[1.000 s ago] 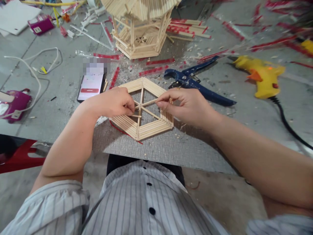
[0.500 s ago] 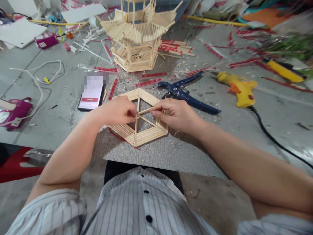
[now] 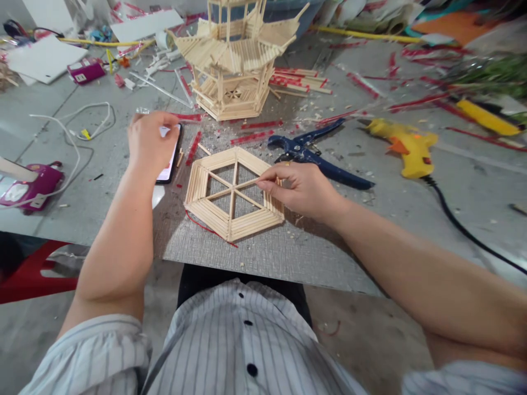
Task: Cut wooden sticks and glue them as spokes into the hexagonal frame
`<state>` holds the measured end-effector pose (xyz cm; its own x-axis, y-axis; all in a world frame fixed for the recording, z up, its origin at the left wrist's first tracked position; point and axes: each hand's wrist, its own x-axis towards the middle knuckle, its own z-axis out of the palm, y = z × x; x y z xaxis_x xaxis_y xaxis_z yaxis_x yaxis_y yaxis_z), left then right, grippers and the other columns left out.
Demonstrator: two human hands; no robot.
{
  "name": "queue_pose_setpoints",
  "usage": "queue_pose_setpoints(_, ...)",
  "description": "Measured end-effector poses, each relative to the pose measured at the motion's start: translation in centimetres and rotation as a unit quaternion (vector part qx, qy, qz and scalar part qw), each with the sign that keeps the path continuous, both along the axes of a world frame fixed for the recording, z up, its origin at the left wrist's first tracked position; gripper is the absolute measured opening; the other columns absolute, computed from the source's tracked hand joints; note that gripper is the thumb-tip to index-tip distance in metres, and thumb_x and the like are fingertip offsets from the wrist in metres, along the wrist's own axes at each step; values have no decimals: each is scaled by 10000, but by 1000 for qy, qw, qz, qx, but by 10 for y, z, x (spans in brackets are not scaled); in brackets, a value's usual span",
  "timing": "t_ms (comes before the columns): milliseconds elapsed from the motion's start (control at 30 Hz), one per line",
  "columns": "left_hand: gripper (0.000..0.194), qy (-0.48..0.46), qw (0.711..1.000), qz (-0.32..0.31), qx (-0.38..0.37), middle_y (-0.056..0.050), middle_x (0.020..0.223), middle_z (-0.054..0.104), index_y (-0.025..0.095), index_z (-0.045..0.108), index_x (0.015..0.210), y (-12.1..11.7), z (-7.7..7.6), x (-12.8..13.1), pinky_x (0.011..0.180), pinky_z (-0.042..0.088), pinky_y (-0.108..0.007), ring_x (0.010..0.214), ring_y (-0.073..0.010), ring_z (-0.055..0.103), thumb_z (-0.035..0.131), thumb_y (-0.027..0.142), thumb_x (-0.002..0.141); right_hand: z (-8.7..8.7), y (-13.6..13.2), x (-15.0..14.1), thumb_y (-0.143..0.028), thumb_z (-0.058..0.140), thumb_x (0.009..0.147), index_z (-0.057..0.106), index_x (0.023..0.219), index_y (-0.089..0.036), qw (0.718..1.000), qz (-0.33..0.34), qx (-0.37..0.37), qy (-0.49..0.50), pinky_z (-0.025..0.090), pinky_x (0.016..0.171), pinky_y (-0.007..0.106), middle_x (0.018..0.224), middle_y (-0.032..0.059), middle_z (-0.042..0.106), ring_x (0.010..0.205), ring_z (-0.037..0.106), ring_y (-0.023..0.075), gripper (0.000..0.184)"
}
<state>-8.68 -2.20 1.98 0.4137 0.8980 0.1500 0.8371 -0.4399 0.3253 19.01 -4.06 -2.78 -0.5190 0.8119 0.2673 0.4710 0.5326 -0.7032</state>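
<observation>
A flat hexagonal frame of thin wooden sticks [image 3: 251, 226] lies on the table in front of me, with stick spokes meeting at its centre. On its right side, the thumb and fingertips of my right hand [image 3: 302, 189] pinch the outer part of a wooden stick [image 3: 246, 184], one of the spokes. My left hand [image 3: 150, 140] is off the frame, above a smartphone [image 3: 168, 167] and covering much of it. Its fingers are curled together, and whatever they hold, if anything, is hidden. Just beyond my right hand rests a blue cutter [image 3: 325, 164], its handles spread.
A yellow glue gun [image 3: 405, 145] lies at the right, its black cord running to the edge. Behind the frame stands a stick-built pagoda [image 3: 230, 57], beside sticks with red wrapping [image 3: 300, 79]. Purple boxes [image 3: 31, 186] and a white cable [image 3: 69, 134] are at the left.
My left hand has left the frame's centre and moved left and away from me, over the phone. The stick under my right fingers now lies in line with the spokes; that hand stays put.
</observation>
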Motion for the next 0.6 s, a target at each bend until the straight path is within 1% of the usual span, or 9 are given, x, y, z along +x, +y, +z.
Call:
queue_pose_setpoints(100, 363, 16, 1000, 18, 9, -32, 1002, 748, 267, 728, 1048, -11, -2, 1, 1124, 297, -511, 1349, -285, 401, 608, 535, 835, 0, 0, 0, -328, 616, 858, 727, 775, -256, 1000, 1, 1, 5, 517, 778, 386, 839, 58, 754, 792, 679, 222, 156)
queue_pose_setpoints(167, 354, 29, 998, 54, 15, -34, 1035, 746, 254, 736, 1015, -12, -4, -2, 1145, 258, -542, 1378, -299, 355, 638, 530, 816, -1, 1, 0, -322, 612, 856, 724, 772, -251, 1000, -1, 6, 8, 513, 768, 383, 826, 58, 751, 780, 676, 218, 157)
queue_pose_setpoints(233, 310, 58, 989, 136, 17, -67, 1120, 733, 212, 743, 955, -8, -6, -7, 1143, 237, -608, 1382, -340, 349, 647, 471, 814, -3, 2, 0, -321, 610, 855, 726, 777, -246, 1000, -3, 12, 7, 507, 758, 375, 821, 57, 751, 772, 673, 212, 158)
queue_pose_setpoints(300, 246, 108, 968, 227, 8, -138, 1243, 692, 157, 744, 881, -1, -8, -10, 1115, 243, -684, 1373, -410, 374, 643, 367, 800, -4, 2, 0, -318, 609, 851, 729, 777, -241, 1000, -3, 18, 5, 501, 747, 366, 816, 53, 751, 766, 668, 207, 160)
queue_pose_setpoints(333, 206, 127, 959, 253, 6, -159, 1279, 674, 149, 741, 847, 3, -9, -11, 1103, 250, -706, 1370, -434, 384, 637, 316, 788, -5, 2, 0, -317, 606, 851, 731, 779, -237, 1000, -2, 20, 3, 499, 745, 361, 817, 53, 751, 766, 668, 204, 165)
queue_pose_setpoints(367, 168, 137, 954, 265, 8, -165, 1294, 667, 154, 736, 820, 6, -11, -11, 1097, 256, -716, 1372, -447, 390, 628, 275, 775, -5, 2, 0, -318, 603, 851, 733, 780, -234, 1000, 0, 22, 3, 497, 741, 356, 819, 54, 752, 766, 667, 202, 171)
queue_pose_setpoints(433, 119, 129, 957, 260, 26, -140, 1284, 678, 183, 720, 779, 10, -16, -11, 1112, 250, -711, 1386, -436, 390, 612, 231, 763, -4, 2, -1, -319, 595, 854, 738, 781, -228, 1000, 3, 24, 2, 493, 731, 346, 820, 56, 752, 762, 668, 197, 184)
queue_pose_setpoints(600, 102, 76, 968, 232, 55, -70, 1343, 654, 222, 692, 753, 16, -31, -10, 1172, 148, -690, 1444, -394, 334, 597, 243, 784, -4, 2, -1, -314, 593, 857, 738, 786, -229, 1000, 5, 26, -10, 491, 737, 343, 823, 54, 756, 760, 666, 196, 182)
